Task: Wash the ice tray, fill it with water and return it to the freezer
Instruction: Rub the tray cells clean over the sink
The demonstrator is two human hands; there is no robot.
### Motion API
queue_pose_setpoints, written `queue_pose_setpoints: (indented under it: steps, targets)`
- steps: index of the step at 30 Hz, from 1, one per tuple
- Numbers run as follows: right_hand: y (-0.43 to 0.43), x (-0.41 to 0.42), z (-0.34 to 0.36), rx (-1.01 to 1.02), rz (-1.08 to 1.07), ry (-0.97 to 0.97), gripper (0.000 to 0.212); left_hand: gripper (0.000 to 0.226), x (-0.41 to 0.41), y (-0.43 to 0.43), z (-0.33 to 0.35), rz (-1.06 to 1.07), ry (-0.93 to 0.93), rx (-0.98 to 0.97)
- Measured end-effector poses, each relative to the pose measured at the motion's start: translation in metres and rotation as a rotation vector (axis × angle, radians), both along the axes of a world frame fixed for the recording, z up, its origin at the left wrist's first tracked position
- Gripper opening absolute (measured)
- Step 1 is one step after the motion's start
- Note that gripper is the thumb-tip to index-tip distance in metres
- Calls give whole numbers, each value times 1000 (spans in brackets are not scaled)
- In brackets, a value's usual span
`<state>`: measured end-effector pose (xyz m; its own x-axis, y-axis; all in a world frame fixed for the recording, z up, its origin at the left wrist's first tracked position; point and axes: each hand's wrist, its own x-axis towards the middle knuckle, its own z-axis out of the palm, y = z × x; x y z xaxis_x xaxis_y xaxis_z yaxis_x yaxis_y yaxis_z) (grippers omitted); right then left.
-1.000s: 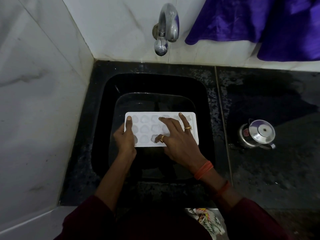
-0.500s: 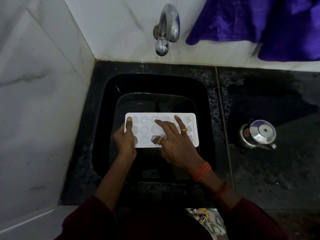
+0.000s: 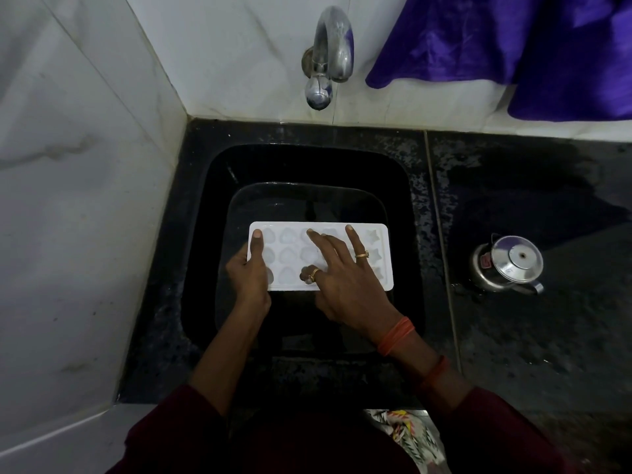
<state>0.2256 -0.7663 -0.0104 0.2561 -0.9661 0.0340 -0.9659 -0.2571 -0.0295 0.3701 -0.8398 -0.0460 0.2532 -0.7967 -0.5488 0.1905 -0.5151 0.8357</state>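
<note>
Patterned cloth: a printed cloth (image 3: 407,436) lies at the near edge, just right of the person's dark sleeves.
Left hand: the left hand (image 3: 249,275) grips the left end of the ice tray (image 3: 290,258), thumb flat on top and fingers tucked below the rim.
Right hand: the right hand (image 3: 342,278) lies spread wide on the middle of the tray. Its fingers are straight and press into the cavities, holding nothing. It wears two rings, with orange threads at the wrist.
Step in hand: judged as the washing stage, with the fingers rubbing the moulds by hand; no sponge or soap shows.
Where the tray is: held level over the black sink (image 3: 195,234), near its middle and clear of the rim.
How the tray looks: white, rectangular, thin plastic, open side up. It has three rows of shallow moulds, heart-like toward the left and stars at the right end. Whether they hold water cannot be told.
Next move: likely needs the tray carried farther, under the spout, and the tap opened for rinsing and filling.
Right counter: a small steel pot (image 3: 509,265) with a lid stands on the dark counter (image 3: 530,354), well apart from the sink.
Tap: a chrome tap (image 3: 330,46) juts from the far wall above the sink; no stream is visible.
Far right: purple fabric (image 3: 496,46) hangs against the wall.
</note>
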Motion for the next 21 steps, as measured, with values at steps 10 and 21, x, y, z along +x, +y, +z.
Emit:
queue_pose_setpoints:
  steps: [10,21]
  targets:
    - [-1,-2,0,-39,-39,20,26,30,0,-1,-2,23,9,11]
    - [-3,-6,4,-52,-69,4,24,26,4,0,-5,25,-1,-2]
